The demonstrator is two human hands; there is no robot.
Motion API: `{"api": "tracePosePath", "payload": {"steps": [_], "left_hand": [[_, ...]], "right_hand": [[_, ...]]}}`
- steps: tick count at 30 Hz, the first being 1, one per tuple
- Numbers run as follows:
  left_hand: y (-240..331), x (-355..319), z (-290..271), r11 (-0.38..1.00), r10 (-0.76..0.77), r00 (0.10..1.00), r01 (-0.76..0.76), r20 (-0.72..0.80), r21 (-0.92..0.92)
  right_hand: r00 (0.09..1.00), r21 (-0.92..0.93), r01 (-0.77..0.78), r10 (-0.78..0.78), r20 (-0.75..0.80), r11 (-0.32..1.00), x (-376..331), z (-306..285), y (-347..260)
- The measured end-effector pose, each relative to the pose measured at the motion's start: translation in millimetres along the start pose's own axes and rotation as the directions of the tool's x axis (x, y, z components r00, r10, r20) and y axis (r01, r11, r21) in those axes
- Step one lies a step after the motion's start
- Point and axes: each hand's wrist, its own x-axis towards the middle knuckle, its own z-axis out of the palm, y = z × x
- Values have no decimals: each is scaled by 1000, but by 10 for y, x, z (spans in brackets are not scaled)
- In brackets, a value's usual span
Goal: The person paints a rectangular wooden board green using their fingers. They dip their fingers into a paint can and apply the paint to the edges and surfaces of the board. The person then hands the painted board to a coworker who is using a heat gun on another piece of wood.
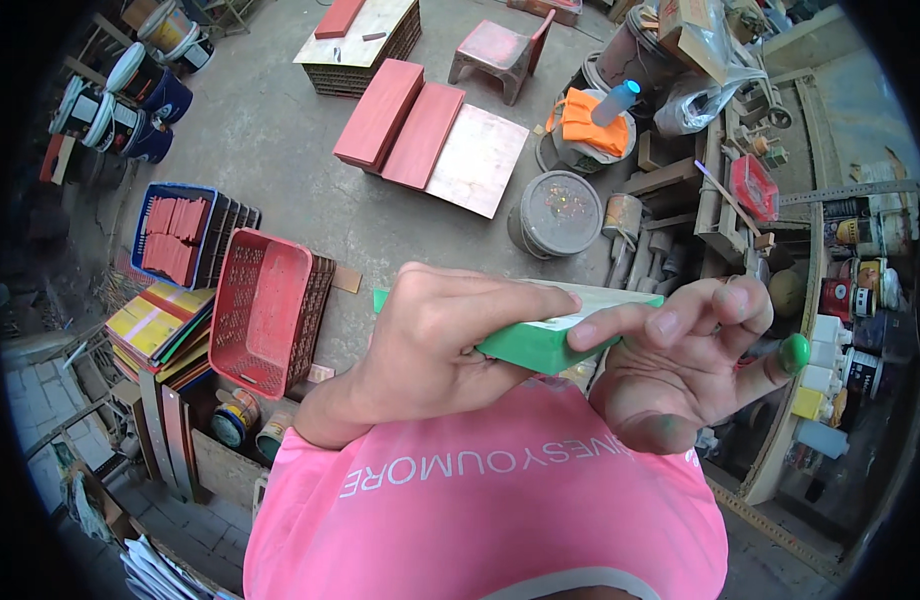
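My left hand (430, 335) is closed round a flat rectangular block (540, 346) and holds it up in front of my chest. The block's sides are bright green, while its upper face looks whitish. Beside its right end is my right hand (685, 365), palm up with fingers apart and partly bent. One of its fingers rests against the block's end. Green paint covers one fingertip of that hand, and a fainter green mark shows on another. My left fingers hide part of the block.
Red boards (380, 115) lie on a low stack ahead. A lidded grey bucket (560, 215) stands beyond my hands. At left are a red crate (270, 300) and a blue crate (212, 215) with red pieces. Shelving with bottles and cans (860, 300) lines the right; paint buckets (130, 100) stand far left.
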Motion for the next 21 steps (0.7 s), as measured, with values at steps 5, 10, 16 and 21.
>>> {"api": "tracePosePath", "payload": {"steps": [5,10,16,21], "left_hand": [[48,28,54,1000,-28,1000,29,11,-5],[57,-14,106,999,-41,999,40,35,25],[85,-22,115,998,-55,998,54,24,36],[117,-55,117,995,-90,996,89,21,37]], "right_hand": [[999,17,-17,17,28,1000,6,-84,-44],[997,42,-35,32,72,998,-18,-138,-77],[1000,115,2,-3,6,993,-8,-90,-57],[998,85,-28,23,60,996,-10,-144,-84]]}}
